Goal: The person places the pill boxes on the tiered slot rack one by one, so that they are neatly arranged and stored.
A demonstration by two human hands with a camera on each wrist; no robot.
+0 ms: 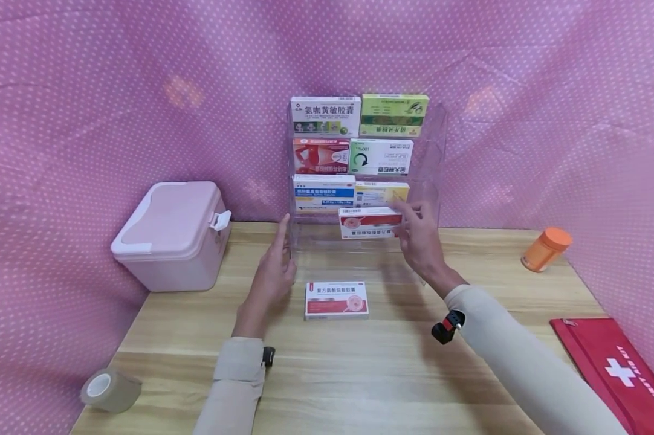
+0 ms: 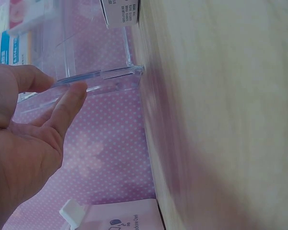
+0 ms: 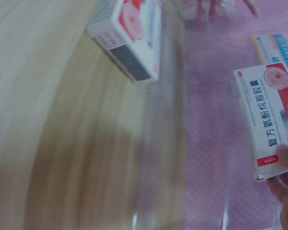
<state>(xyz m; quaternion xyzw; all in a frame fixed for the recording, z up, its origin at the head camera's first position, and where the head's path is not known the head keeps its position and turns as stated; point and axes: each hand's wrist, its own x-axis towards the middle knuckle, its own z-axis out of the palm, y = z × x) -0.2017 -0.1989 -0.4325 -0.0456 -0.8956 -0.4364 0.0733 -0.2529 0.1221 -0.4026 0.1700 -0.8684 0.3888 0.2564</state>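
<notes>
Nearest the head camera, two beige sleeves are seen over a wooden table (image 1: pixel 392 386). Items entered front to back:

1. Roll of tape (image 1: pixel 109 390), lying at the near left corner of the table.
2. Red first-aid pouch (image 1: pixel 612 362) with a white cross, at the near right edge.
3. Red-and-white medicine box (image 1: pixel 336 299), lying flat on the table between the two hands, just in front of the rack; touched by neither hand.
4. Left hand (image 1: pixel 272 273): fingers straight, nothing held. The fingertips are laid against the left front edge of the clear acrylic rack (image 1: pixel 436 163), as the left wrist view confirms.
5. Right hand (image 1: pixel 418 237): a second red-and-white box (image 1: pixel 368 222) is pinched at its right end between thumb and fingers. The box is held level at the front of the rack's lowest tier, off the table; whether it touches the rack cannot be told.
6. Rack contents: six medicine boxes are stood in pairs on three upper tiers, faces forward, in the left part of the rack.
7. Pink lidded case (image 1: pixel 171 234), closed, at the left of the table, well apart from the rack.
8. Orange bottle (image 1: pixel 546 248), at the far right of the table.

Backdrop: pink dotted cloth (image 1: pixel 87 109) is hung on all sides.
</notes>
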